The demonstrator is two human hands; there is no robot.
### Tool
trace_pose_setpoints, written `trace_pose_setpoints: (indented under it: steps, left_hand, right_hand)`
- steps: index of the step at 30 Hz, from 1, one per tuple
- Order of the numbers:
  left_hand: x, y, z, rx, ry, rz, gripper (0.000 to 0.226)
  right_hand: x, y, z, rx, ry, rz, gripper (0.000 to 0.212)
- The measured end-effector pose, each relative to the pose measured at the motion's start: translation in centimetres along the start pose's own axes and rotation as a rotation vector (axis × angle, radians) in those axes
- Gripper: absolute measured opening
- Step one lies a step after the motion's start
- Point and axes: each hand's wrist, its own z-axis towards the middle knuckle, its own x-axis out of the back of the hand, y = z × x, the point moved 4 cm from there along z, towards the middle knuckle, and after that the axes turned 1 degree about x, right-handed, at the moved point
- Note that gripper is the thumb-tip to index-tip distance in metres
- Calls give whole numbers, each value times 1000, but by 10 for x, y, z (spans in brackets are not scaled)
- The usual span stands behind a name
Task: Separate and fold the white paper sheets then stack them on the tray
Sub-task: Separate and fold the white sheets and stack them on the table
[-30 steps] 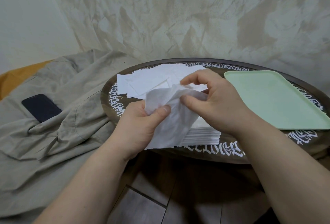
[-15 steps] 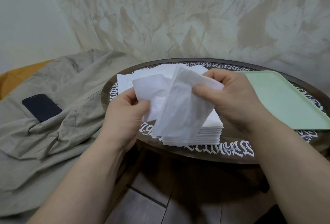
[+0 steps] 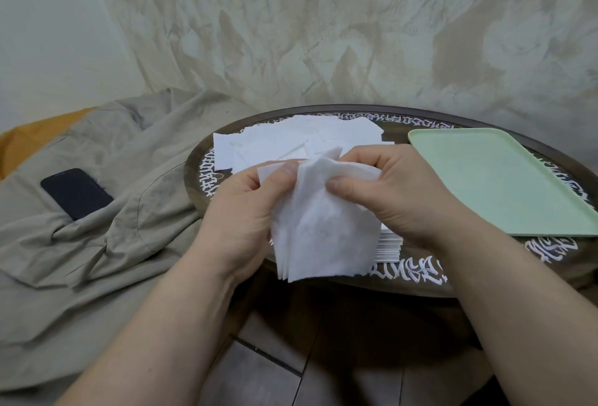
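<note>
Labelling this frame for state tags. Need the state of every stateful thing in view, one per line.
Left hand: grip pinching the held sheet's upper left edge.
Right hand: grip pinching the same sheet's top right.
Thin white paper sheet: held up, crumpled, part-folded, hanging off the table edge.
Neat white paper stack: on table, mostly hidden.
Loose white sheets: spread flat, overlapping.
Pale green rectangular tray: flat on table, no paper in it.
Dark smartphone: screen off, on grey cloth.

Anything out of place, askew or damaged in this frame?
Mostly tidy. The loose sheets at the back of the table lie fanned and askew, unlike the squared stack in front. A dark phone sits on the rumpled cloth beside the table.
</note>
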Motion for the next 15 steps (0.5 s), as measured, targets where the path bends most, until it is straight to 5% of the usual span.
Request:
trace_pose_setpoints:
  steps: [5, 15]
  left_hand:
    - [0, -4, -1, 73, -81, -68, 29]
    - [-3, -7, -2, 88, -36, -104, 37]
  right_hand:
    - [9, 2, 1, -42, 108, 35, 10]
    - [2, -1, 0, -25, -4, 46, 15]
